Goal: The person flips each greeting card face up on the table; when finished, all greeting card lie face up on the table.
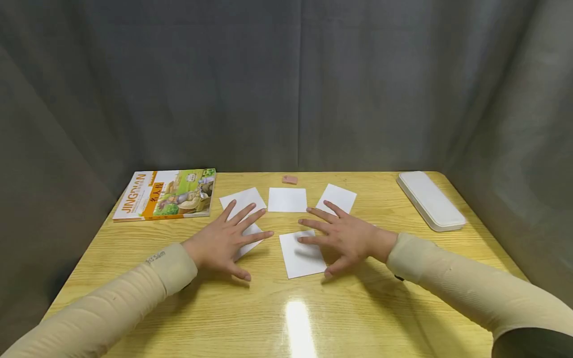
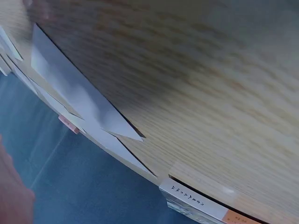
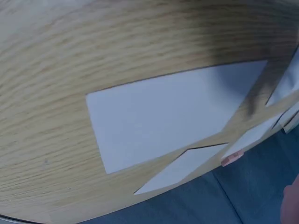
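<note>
My left hand point(image 1: 226, 241), fingers spread, hovers over the left-hand white cards and holds nothing. It partly covers a back-left card point(image 1: 241, 197) and a front-left card point(image 1: 249, 246). Also spread wide, my right hand point(image 1: 349, 238) reaches its fingertips over the front middle card point(image 1: 299, 263) and the lower edge of the back-right card point(image 1: 338, 196). Beneath this hand lies another white card point(image 3: 163, 116), plain in the right wrist view and mostly hidden in the head view. Between the hands, farther back, a blank card point(image 1: 287, 200) lies flat.
A pink eraser point(image 1: 290, 179) lies behind the back middle card. At the back left is an illustrated book point(image 1: 179, 194); a white case point(image 1: 430, 200) lies at the back right. Grey curtains point(image 1: 295, 89) enclose the wooden table point(image 1: 233, 318) at the back and sides.
</note>
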The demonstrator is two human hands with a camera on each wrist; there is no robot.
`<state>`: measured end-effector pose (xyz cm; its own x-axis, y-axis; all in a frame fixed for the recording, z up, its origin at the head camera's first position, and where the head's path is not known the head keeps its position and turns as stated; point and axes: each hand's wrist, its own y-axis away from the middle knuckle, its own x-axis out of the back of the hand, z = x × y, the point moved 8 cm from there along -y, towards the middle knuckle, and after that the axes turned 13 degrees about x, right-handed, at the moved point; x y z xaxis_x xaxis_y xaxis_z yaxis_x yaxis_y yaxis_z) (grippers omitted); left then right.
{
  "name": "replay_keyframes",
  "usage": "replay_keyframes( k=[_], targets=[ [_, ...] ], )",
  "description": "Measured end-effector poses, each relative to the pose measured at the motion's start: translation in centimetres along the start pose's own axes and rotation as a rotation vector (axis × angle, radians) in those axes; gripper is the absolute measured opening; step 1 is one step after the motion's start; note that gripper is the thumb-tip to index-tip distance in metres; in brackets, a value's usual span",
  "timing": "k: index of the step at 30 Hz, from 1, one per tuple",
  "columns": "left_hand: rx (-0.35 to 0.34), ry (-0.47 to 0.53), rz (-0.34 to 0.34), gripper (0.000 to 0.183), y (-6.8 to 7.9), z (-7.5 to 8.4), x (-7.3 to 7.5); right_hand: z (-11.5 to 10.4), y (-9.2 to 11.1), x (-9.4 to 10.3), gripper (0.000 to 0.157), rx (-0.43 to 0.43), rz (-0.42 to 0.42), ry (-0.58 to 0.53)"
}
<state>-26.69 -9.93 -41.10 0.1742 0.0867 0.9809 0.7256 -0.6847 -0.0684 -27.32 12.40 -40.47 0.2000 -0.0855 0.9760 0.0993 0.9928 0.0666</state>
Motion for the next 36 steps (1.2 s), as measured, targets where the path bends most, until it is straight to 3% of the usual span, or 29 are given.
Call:
replay_keyframes(
  k=[7,12,17,22,27,31,36],
  targets=[
    [0.034,0.048,0.013,0.106,-1.1,-0.6,0.5,1.2,0.0,0.5,0.088,-0.069,0.016,-0.02],
    [0.07,0.128,0.033,0.102,-2.9,-0.8,1.1,2.5,0.7,0.7,0.085,-0.155,0.032,-0.054],
    [0.144,0.214,-0.015,0.099,-5.3,-1.3,1.3,5.1,2.1,1.4,0.081,-0.297,0.116,-0.17],
    [0.211,0.311,-0.021,0.096,-8.3,-1.8,2.2,8.9,4.9,2.1,0.075,-0.546,0.247,-0.396],
    [0.242,0.391,-0.037,0.09,-11.4,-1.1,2.4,11.9,8.0,1.1,0.069,-0.787,0.368,-0.624],
    [0.241,0.46,-0.066,0.086,-13.8,0.3,2.1,12.9,9.7,-0.3,0.072,-0.928,0.488,-0.869],
    [0.257,0.515,-0.155,0.084,-16.6,2.2,0.9,13.1,11.0,-2.9,0.079,-1.077,0.63,-1.197]
  ],
)
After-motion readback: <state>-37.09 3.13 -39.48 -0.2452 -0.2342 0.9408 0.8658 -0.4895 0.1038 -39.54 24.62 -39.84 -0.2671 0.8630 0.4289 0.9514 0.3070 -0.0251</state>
